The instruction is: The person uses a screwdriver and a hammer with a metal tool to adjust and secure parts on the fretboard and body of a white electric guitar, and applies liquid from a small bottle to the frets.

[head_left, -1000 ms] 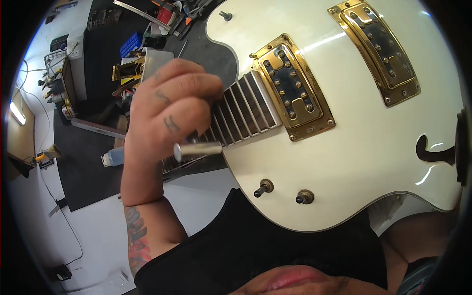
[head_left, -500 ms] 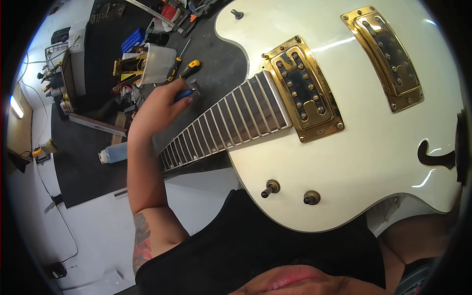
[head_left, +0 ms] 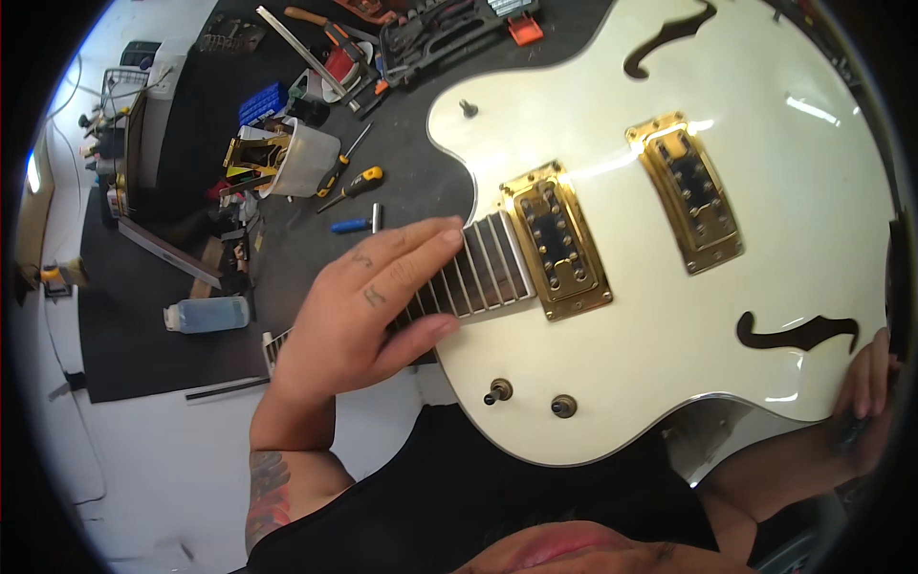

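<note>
A white guitar (head_left: 650, 383) fills the right half of the view, with two gold pickups and dark f-shaped holes. Across its neck, my left hand (head_left: 359, 306) lies with fingers stretched over the fretboard (head_left: 475, 273) and the thumb apart along the near side. Just beyond those fingers, a small blue-handled tool (head_left: 352, 226) with a metal crosspiece rests on the bench. At the far right rim, my right hand (head_left: 868, 378) is partly visible beside the guitar's lower edge. Its fingers look curled by a dark thing that I cannot make out.
Two yellow-and-black screwdrivers (head_left: 360, 182) lie beside a white plastic tub (head_left: 308, 165) of parts on the dark bench (head_left: 143, 354). A clear bottle (head_left: 212, 314) stands left of the neck. Farther back are clamps and an open tool case (head_left: 449, 43).
My left hand has let go of the blue-handled tool and come down onto the fretboard. The guitar appears shifted left and lower in view. My right hand's fingers now show at the rim.
</note>
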Available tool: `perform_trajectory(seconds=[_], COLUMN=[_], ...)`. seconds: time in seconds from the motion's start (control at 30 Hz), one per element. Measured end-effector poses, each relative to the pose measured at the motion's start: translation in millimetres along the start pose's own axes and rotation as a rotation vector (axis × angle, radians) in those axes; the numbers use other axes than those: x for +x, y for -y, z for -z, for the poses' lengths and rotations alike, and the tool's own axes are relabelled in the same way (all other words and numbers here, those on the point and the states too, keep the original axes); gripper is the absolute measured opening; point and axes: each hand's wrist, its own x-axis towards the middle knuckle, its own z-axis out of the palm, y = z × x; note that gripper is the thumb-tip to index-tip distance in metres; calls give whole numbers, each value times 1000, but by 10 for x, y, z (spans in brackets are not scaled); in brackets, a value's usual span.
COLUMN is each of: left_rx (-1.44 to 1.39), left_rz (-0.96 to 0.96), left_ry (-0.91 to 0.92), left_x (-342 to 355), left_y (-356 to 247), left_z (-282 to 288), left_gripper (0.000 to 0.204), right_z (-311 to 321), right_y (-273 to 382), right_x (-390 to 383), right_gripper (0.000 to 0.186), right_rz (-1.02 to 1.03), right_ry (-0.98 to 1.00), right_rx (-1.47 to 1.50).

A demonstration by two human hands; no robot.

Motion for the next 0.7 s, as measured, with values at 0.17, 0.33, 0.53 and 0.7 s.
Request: perform_trajectory(seconds=[0.17, 0.33, 0.53, 0.7], left_rx=[100, 49, 26, 18], left_rz=[-6, 10, 8, 64], left_ry=[-229, -269, -256, -280], left_x=[-240, -176, 8, -186], left_y=[15, -68, -113, -95], left_z=[-248, -231, -217, -231], left_gripper=[49, 47, 48, 48], right_z=[-523, -298, 796, 874], right_y=[210, 489, 503, 116], right_x=[343, 737, 1020, 1533], right_gripper=[33, 63, 61, 50], right_rz=[17, 94, 101, -165], right_ry=[-248, -476, -435, -259], right_rx=[10, -714, -1650, -2063])
